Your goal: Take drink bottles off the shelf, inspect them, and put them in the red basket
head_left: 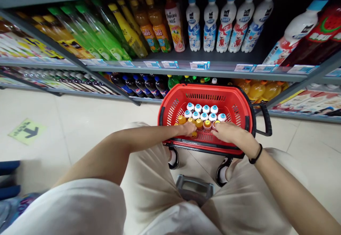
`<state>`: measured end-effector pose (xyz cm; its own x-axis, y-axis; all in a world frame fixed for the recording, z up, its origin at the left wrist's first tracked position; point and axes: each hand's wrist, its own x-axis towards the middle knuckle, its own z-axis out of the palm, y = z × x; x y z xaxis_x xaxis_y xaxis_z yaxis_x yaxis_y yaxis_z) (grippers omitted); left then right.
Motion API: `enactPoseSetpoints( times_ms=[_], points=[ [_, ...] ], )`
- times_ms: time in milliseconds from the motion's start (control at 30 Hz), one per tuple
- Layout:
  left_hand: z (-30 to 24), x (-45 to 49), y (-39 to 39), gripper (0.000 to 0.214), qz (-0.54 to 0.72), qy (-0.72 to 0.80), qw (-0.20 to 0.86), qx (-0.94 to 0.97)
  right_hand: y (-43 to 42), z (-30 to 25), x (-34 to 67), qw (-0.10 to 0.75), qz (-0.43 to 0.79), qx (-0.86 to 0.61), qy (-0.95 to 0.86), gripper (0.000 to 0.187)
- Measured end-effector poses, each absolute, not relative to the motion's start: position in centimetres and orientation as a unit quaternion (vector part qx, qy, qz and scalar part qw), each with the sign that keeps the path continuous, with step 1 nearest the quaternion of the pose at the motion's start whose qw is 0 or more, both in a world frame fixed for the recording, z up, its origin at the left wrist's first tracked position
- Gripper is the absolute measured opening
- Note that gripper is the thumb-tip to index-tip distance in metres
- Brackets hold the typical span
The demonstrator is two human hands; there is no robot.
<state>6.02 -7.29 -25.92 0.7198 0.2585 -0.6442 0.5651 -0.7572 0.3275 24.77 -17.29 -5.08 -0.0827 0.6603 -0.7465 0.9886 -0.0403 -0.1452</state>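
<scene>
A red plastic shopping basket (234, 101) stands on the floor in front of me, packed with upright bottles. White bottles with blue caps (204, 111) fill its far rows and orange-capped bottles (198, 123) its near row. My left hand (188, 129) reaches into the near left of the basket, its fingers curled over an orange-capped bottle. My right hand (229, 132), a black band on its wrist, rests at the near right with fingers bent around a yellow-capped bottle (216, 123).
Grey shelves (186, 72) hold drinks: green and yellow bottles at left, orange juices in the middle, white milk-drink bottles at right, dark cola below. A black basket handle (265, 119) sticks out right. A grey handle (194, 187) lies between my knees. A floor sticker (26, 131) is left.
</scene>
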Motion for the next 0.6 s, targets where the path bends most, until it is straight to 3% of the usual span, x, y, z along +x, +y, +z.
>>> enactPoseSetpoints(
  times_ms=[300,600],
  points=[
    [-24.99,5.55,-6.55,0.023,-0.277,0.334,0.245,0.867,-17.09,-5.18,24.43,0.25,-0.341,0.636,0.646,0.05],
    [-25.26,6.36,-6.77,0.03,-0.265,0.321,0.288,0.862,-17.13,-5.58,24.47,0.244,-0.34,0.631,0.653,0.049]
  ],
)
